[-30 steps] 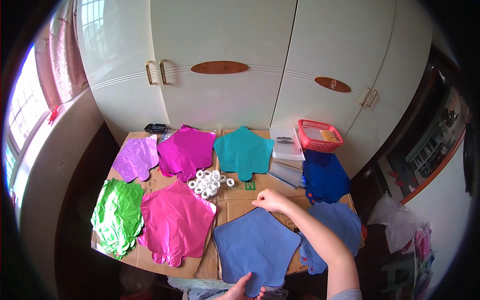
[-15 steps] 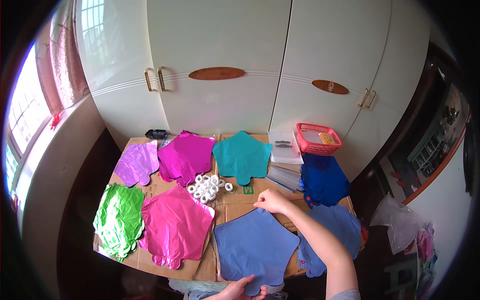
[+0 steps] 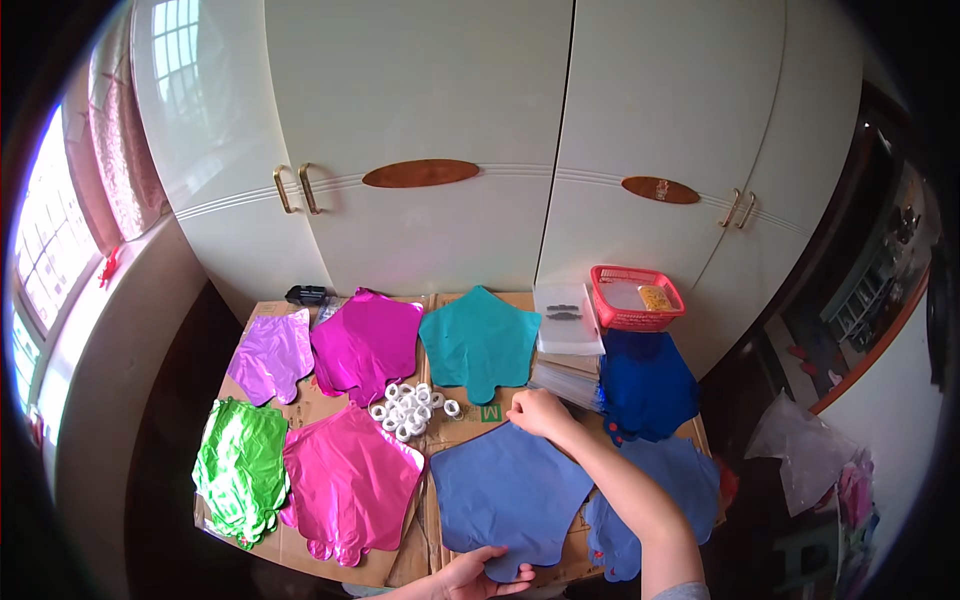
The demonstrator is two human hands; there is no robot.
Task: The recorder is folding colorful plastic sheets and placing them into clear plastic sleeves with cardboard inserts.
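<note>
A flat blue-grey star-shaped foil balloon (image 3: 510, 490) lies at the front middle of the cardboard. My left hand (image 3: 478, 575) grips its rounded tail at the near edge, thumb on top and fingers partly beneath. At the balloon's far point, my right hand (image 3: 540, 412) is closed with the fingertips pinched on the foil. My right forearm crosses over a second pile of blue-grey foil balloons (image 3: 655, 490) and hides part of it. Just beyond and left of the right hand is a heap of small white rolls (image 3: 408, 408), with one roll apart from it.
Flat foil balloons in pink (image 3: 350, 480), green (image 3: 240, 460), lilac (image 3: 272, 355), magenta (image 3: 368, 340), teal (image 3: 480, 340) and dark blue (image 3: 650, 385) surround the cardboard (image 3: 425, 520). Clear plastic strips (image 3: 565, 385), a plastic sheet (image 3: 568, 335) and a red basket (image 3: 640, 318) sit behind, before a white cabinet (image 3: 420, 90).
The whole scene sits lower in the picture, as the head view has tilted up slightly. Both hands keep their hold on the blue-grey balloon, which lies nearly as before.
</note>
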